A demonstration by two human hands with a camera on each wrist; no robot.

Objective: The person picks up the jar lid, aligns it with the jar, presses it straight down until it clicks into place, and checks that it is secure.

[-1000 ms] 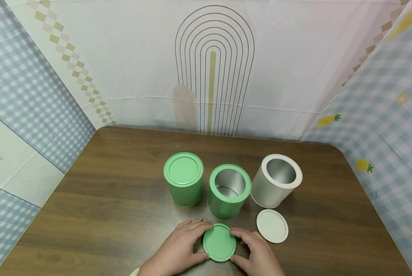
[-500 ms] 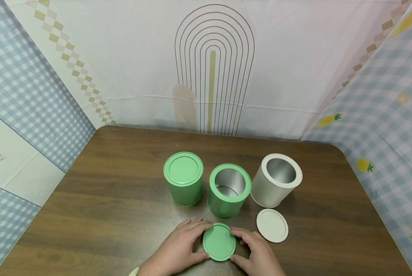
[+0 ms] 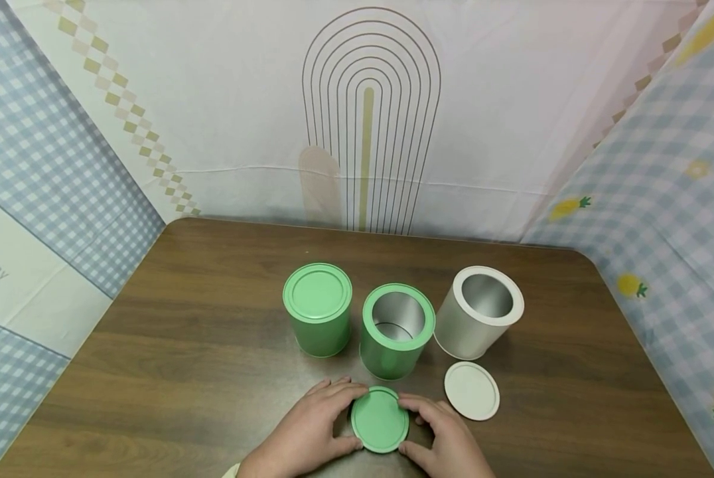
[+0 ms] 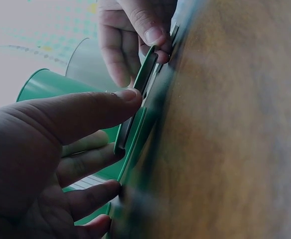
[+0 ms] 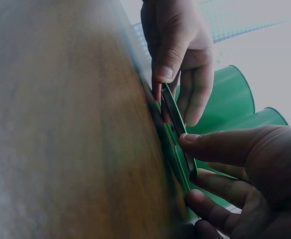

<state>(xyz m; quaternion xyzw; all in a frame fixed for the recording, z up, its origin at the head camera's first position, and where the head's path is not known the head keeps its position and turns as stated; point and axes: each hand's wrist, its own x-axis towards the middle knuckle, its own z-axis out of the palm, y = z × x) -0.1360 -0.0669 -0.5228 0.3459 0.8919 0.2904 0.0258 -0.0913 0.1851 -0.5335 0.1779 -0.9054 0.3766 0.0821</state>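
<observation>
A round green can lid [image 3: 379, 419] lies flat between my two hands near the table's front edge. My left hand [image 3: 309, 425] pinches its left rim, thumb at the near side and forefinger at the far side. From the right, my right hand [image 3: 443, 435] grips the opposite rim the same way. In the left wrist view the lid [image 4: 144, 74] shows edge-on, slightly above the wood. Just beyond it stands an open green can [image 3: 391, 362] with a silver inside. A second green can [image 3: 321, 335], its lid on, is to the left.
An open white can [image 3: 461, 332] stands at the right, beside the open green one. Its white lid [image 3: 472, 392] lies on the brown wooden table [image 3: 184, 372], close to my right hand. A patterned cloth [image 3: 225, 119] hangs behind the table.
</observation>
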